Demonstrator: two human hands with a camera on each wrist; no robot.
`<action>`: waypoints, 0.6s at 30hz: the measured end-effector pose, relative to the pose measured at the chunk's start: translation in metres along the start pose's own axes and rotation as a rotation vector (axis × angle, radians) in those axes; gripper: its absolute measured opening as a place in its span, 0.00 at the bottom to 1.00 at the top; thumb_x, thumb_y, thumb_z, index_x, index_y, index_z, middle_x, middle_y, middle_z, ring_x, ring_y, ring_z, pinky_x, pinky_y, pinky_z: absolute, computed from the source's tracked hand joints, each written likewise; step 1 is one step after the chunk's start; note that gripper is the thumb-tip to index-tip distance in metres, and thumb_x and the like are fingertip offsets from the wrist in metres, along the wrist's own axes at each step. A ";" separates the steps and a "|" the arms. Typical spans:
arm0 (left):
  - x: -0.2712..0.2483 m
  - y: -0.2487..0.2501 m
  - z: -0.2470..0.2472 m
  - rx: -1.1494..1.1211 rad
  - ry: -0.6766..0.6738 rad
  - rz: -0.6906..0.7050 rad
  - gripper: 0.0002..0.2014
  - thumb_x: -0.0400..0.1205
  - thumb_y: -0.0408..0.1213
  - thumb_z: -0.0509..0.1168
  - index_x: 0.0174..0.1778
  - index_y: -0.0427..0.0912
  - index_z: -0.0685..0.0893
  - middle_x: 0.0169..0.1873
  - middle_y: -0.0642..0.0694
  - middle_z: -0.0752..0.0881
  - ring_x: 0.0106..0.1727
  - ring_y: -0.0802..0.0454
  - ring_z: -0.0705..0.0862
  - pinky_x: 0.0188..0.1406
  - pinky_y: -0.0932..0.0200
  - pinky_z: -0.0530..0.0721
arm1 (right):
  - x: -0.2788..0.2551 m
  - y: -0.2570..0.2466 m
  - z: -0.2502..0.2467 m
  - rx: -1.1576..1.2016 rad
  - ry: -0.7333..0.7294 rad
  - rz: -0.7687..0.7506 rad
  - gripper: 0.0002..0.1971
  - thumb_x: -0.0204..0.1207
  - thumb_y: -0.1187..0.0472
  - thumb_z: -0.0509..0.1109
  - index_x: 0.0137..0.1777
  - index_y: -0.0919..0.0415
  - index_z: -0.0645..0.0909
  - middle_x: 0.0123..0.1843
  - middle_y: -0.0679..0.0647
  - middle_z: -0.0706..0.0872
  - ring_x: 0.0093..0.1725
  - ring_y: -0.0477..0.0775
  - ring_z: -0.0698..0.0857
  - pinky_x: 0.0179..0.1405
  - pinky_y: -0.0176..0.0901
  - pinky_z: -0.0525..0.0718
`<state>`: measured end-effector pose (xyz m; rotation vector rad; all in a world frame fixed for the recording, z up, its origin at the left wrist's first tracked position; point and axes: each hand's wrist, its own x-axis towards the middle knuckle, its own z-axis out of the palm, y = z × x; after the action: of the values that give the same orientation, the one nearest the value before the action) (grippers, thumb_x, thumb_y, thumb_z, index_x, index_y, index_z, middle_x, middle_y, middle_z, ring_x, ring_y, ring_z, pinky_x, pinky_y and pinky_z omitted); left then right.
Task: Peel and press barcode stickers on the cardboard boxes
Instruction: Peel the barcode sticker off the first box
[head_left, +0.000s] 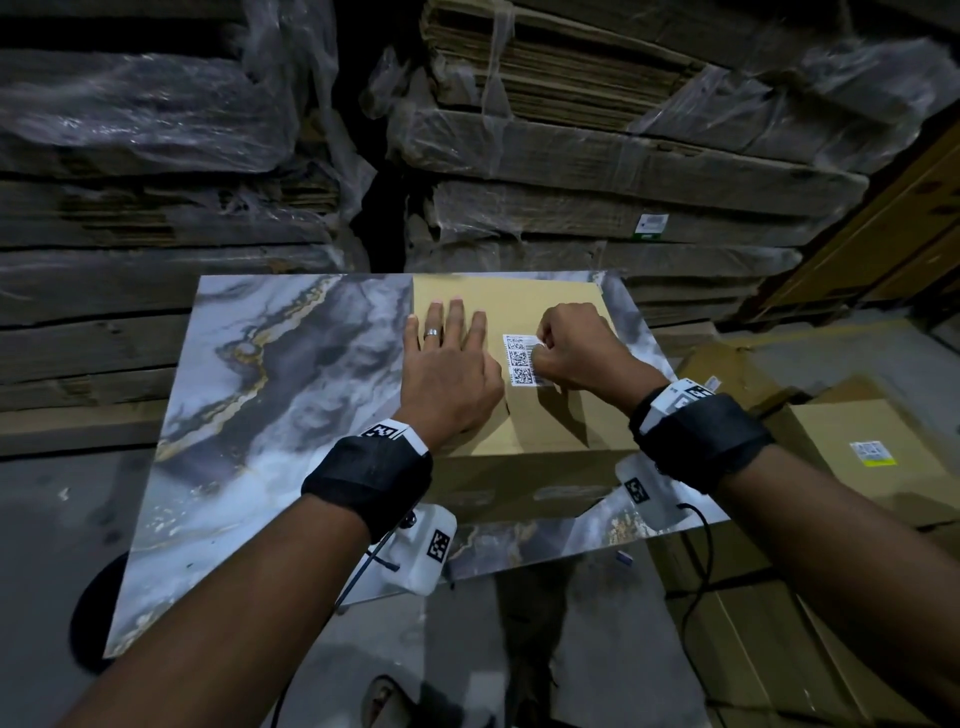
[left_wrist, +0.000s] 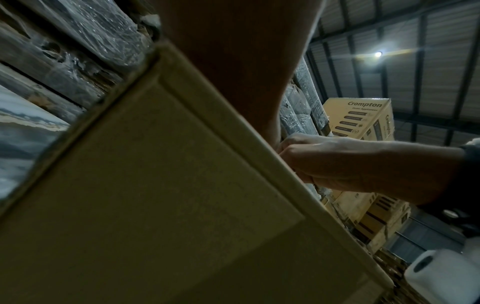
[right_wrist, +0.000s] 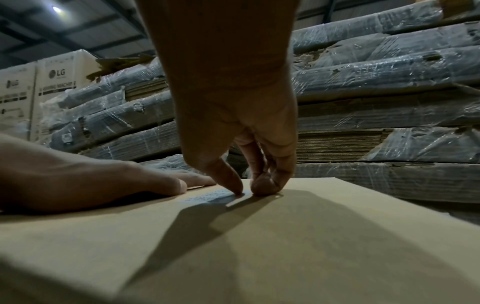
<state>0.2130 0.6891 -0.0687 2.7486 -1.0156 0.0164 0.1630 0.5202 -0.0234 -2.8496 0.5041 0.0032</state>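
— Where does the cardboard box (head_left: 540, 431) sit?

— In the middle of the head view, lying flat on the right part of a marble-patterned board (head_left: 249, 395). The barcode sticker (head_left: 521, 359) lies on the box's top face, a little right of centre in the frame, with three square code blocks showing down its length.

— And the left hand (head_left: 451, 371)?

— Spread flat, palm down on the box top just left of the sticker, fingers straight and pointing toward the top of the frame. A ring (head_left: 431, 333) shows on one finger. It holds nothing.

— The right hand (head_left: 574, 349)?

— Curled, knuckles up, covering the sticker's right edge. In the right wrist view the thumb (right_wrist: 228, 176) and a bent fingertip come down on the sticker's edge, tips close together; the sticker's near corner looks slightly raised off the cardboard there, casting a thin shadow. Whether the tips pinch that edge or only press on it cannot be told.

— Anything else around?

— Plastic-wrapped stacks of flattened cardboard (head_left: 597, 156) fill the upper part of the head view. Another box with a label (head_left: 872, 447) lies at the right edge, lower than the board. Both wrists wear black bands (head_left: 369, 483) with camera units.
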 end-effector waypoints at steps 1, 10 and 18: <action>0.000 0.000 0.001 0.003 0.003 0.001 0.37 0.82 0.52 0.38 0.90 0.45 0.55 0.89 0.38 0.54 0.89 0.38 0.52 0.85 0.31 0.50 | 0.000 0.000 0.000 -0.004 0.003 0.000 0.08 0.71 0.63 0.71 0.41 0.69 0.84 0.36 0.62 0.85 0.38 0.65 0.81 0.33 0.45 0.68; 0.000 0.000 0.000 0.013 0.012 0.011 0.37 0.82 0.53 0.37 0.89 0.45 0.55 0.88 0.37 0.55 0.89 0.37 0.53 0.85 0.31 0.51 | -0.002 -0.005 -0.002 0.042 -0.032 0.024 0.06 0.68 0.65 0.71 0.41 0.69 0.83 0.37 0.63 0.86 0.39 0.66 0.83 0.28 0.47 0.71; 0.001 -0.001 0.001 0.001 0.017 0.009 0.36 0.83 0.53 0.37 0.89 0.45 0.57 0.88 0.37 0.56 0.88 0.37 0.54 0.85 0.31 0.52 | -0.015 0.014 0.006 0.091 0.117 -0.054 0.11 0.74 0.57 0.75 0.40 0.68 0.86 0.35 0.61 0.85 0.38 0.61 0.80 0.34 0.52 0.75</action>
<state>0.2138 0.6890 -0.0703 2.7400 -1.0240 0.0421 0.1447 0.5138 -0.0324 -2.7841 0.4385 -0.1927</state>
